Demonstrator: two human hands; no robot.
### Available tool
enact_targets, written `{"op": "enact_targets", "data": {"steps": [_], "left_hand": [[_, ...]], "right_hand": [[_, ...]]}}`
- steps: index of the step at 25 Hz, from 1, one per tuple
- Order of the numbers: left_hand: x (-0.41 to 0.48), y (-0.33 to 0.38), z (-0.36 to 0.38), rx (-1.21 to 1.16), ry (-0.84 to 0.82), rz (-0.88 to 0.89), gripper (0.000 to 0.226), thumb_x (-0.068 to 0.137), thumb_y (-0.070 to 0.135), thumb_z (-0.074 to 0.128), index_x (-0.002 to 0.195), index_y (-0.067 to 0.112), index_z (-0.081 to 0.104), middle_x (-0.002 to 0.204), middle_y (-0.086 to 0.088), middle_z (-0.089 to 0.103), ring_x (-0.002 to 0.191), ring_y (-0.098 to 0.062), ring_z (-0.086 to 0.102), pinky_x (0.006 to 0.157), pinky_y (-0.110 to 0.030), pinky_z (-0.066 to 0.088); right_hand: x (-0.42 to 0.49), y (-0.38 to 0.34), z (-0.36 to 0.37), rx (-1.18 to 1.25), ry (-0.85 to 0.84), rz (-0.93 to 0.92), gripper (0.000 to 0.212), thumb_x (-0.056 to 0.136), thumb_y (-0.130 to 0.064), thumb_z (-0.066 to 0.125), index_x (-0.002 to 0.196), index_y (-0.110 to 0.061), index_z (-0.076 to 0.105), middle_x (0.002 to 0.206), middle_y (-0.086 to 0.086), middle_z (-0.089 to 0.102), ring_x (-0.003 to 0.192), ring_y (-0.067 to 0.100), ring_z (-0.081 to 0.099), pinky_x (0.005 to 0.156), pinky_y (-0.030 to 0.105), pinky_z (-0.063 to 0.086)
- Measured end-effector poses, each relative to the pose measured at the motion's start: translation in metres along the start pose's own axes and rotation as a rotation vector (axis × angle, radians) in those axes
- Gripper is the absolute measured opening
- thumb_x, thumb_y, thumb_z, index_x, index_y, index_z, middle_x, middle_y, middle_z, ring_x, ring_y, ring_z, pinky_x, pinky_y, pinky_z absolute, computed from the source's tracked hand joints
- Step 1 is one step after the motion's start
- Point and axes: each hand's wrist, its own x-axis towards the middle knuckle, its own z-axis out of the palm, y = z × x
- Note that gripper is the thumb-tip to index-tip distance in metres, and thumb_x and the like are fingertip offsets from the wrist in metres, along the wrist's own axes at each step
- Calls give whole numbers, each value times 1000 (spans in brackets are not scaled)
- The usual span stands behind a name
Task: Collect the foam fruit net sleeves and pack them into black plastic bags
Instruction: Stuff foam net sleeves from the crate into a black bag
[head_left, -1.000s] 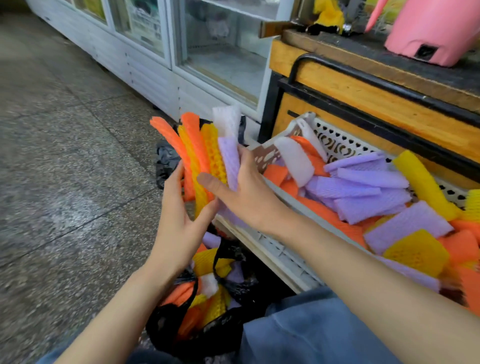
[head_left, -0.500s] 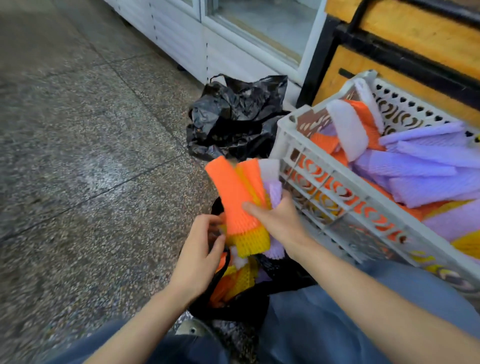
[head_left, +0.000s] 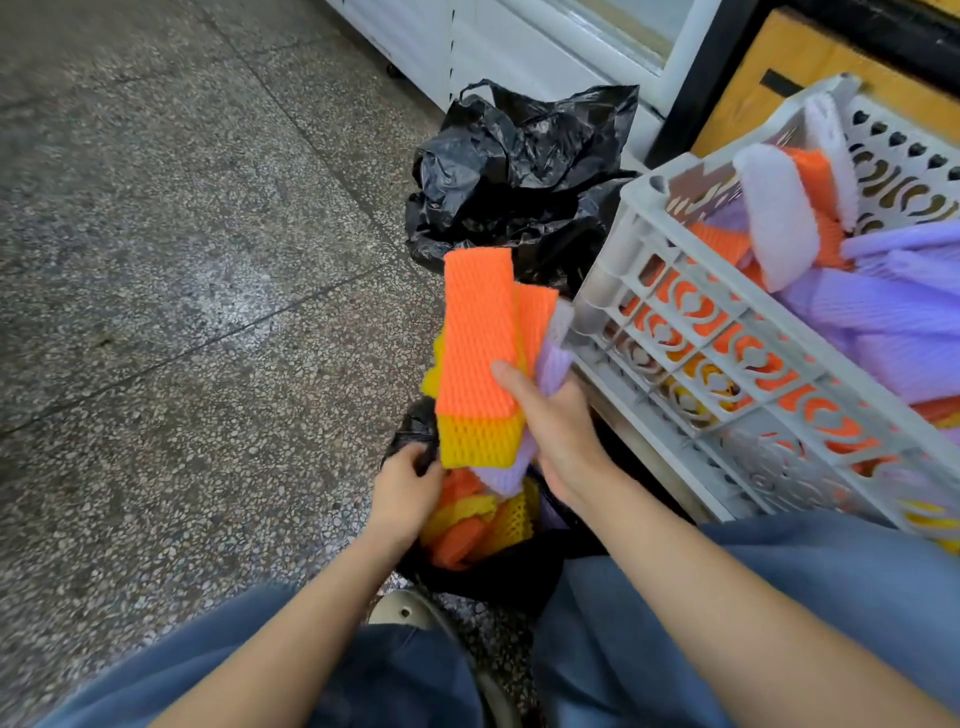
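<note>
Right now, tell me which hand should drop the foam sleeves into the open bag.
Right. The right hand grips the foam sleeve bundle just over the open black plastic bag, while the left hand holds that bag's rim.

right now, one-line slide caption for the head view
Right hand holds a bundle of foam net sleeves over the open black bag whose rim the left hand grips

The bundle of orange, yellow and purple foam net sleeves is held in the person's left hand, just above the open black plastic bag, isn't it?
Wrong hand: in the head view the right hand grips the bundle of orange, yellow and purple foam net sleeves, just above the open black plastic bag. The left hand holds that bag's rim.
</note>
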Motion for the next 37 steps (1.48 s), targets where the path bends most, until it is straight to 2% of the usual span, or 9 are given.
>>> {"op": "enact_targets", "data": {"steps": [5,8,13,16,20,22,28,31,37], "left_hand": [[-2,25,-26,-722,180,-285,27,92,4,51,66,11,49,48,1,47,43,-9,43,43,-20,35],[0,26,-29,-763,190,-274,24,94,7,49,71,12,52,35,10,42,36,-5,38,48,-26,29],[3,28,-28,-836,169,-213,24,96,9,46,75,13,56,44,10,42,36,-3,37,48,-25,30],[1,31,-27,-795,157,-225,21,96,8,45,80,13,57,56,3,43,36,-3,38,48,-25,29],[3,31,-25,-700,129,-190,20,96,9,45,80,13,57,65,-3,47,50,-13,42,52,-24,34],[3,30,-20,-482,86,-110,12,95,15,50,91,8,59,80,-12,58,67,-26,55,65,-27,44],[-7,14,-5,870,325,598,50,78,28,57,121,4,48,115,-19,54,104,-36,53,84,-45,39],[-7,17,18,870,34,1015,65,75,32,54,136,12,41,138,-12,49,126,-31,47,103,-44,39],[-1,1,39,1027,-523,726,52,98,37,19,147,21,27,152,-1,29,142,-21,23,112,-33,19]], "right_hand": [[8,35,-9,-208,85,93,72,64,-27,84,123,-4,50,113,9,65,102,21,64,95,44,49],[10,32,-46,-738,199,-54,73,66,-22,83,124,-7,40,116,6,54,104,18,54,90,35,46],[-1,52,-79,-1815,-151,-194,74,83,-36,66,141,-13,26,145,4,32,141,22,21,101,35,36],[0,64,-80,-2136,-115,-213,73,74,-51,72,129,-8,49,134,10,47,125,26,40,95,33,39],[3,69,-81,-1975,-268,105,80,89,-52,50,148,-13,13,149,7,32,136,25,30,105,40,29],[-3,63,-75,-1887,-336,-40,80,88,-57,47,149,-18,11,147,5,35,134,23,32,103,37,31],[-32,42,-57,-1322,-293,-143,60,97,-45,41,146,-14,24,145,3,37,130,20,40,100,37,39],[-33,38,-58,-1115,-146,-125,40,101,-22,35,140,-13,34,139,8,44,124,24,46,101,38,39],[-39,13,-85,-1826,-7,11,41,91,-20,57,129,-13,41,133,7,43,120,24,47,87,35,45]]}}
